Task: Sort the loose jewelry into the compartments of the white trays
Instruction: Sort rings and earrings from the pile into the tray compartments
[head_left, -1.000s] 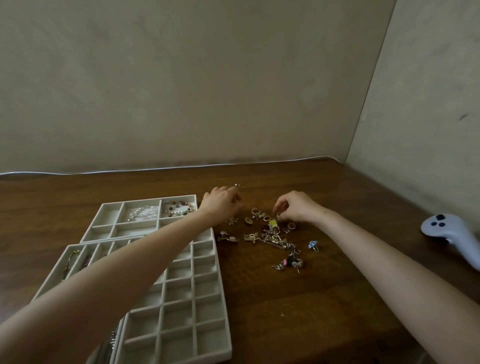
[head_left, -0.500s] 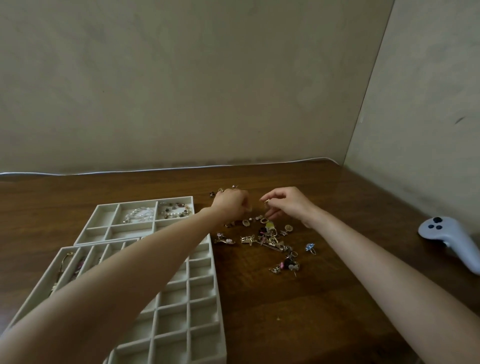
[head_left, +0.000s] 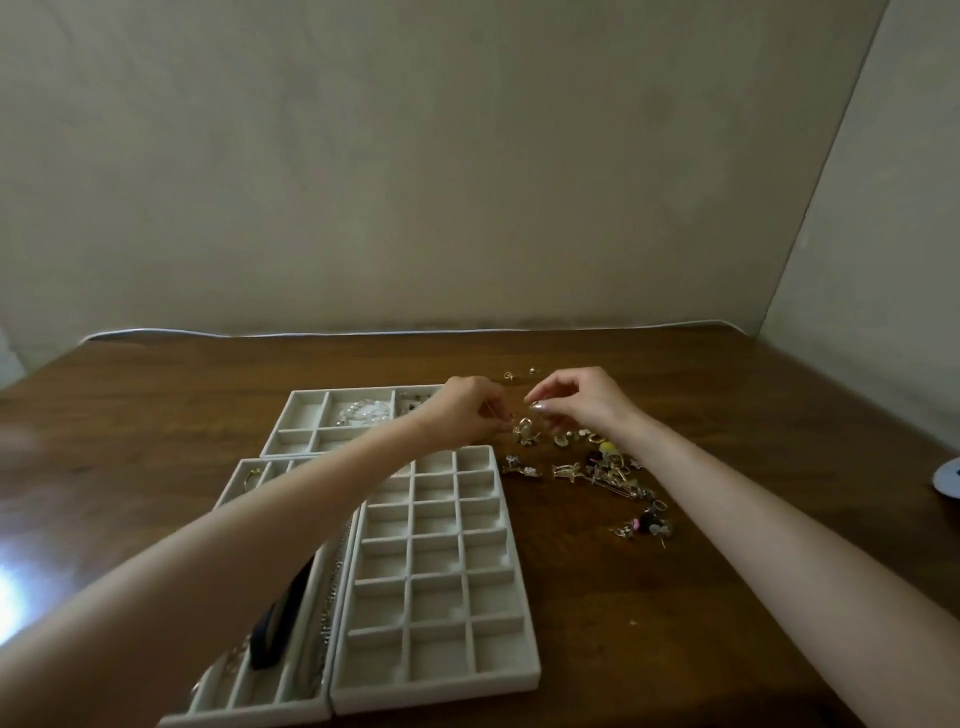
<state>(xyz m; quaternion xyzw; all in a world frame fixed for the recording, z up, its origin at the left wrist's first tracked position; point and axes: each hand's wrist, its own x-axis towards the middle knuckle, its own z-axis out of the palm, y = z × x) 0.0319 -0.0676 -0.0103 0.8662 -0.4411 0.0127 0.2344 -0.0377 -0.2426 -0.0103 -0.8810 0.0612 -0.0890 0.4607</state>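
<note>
Loose jewelry lies scattered on the wooden table, right of the white trays. Two tiny pieces sit apart, farther back. My left hand reaches over the far tray and pinches a small thin piece at the pile's far left end, just above a gold ring. My right hand hovers facing it, its thumb and fingertips pinched on a tiny piece. The grid tray in front shows only bare small compartments. My left forearm hides part of the far tray and of the left tray.
The far tray holds a pearl bracelet and beads. A left tray of long compartments holds chains and a dark strap. A white controller lies at the right edge. Walls close off the back and right.
Both hands rose from the pile and drew together, fingertips now facing each other over its far left end. The right hand picked up a tiny piece.
</note>
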